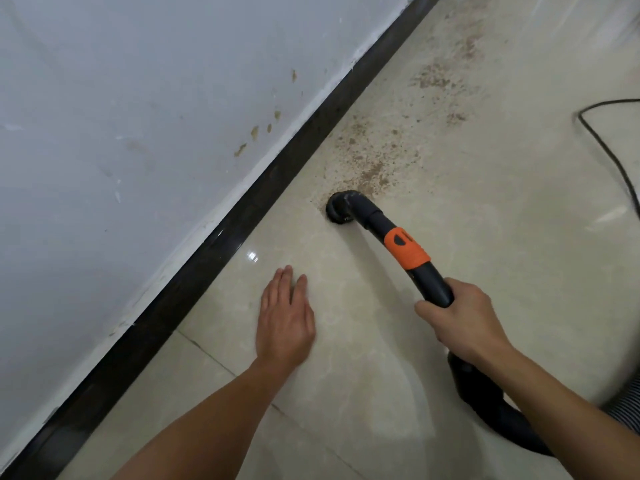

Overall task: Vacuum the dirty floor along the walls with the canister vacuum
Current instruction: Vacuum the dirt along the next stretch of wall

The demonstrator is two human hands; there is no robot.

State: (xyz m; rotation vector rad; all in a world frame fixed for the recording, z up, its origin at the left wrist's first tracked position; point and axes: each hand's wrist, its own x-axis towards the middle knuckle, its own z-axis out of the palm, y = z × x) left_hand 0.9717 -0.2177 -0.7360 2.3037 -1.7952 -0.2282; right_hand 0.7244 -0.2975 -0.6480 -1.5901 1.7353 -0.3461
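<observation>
As right hand grips one wand, dirt ahead.

Two hands, left hand and right hand, one vacuum wand, one ribbed hose, one black cord, one baseboard.

Both bare forearms reach forward: the left hand spread flat, palm down (fingers straight and close together), the right hand curled tight round the vacuum hose handle.

No legible text or labels anywhere
</observation>
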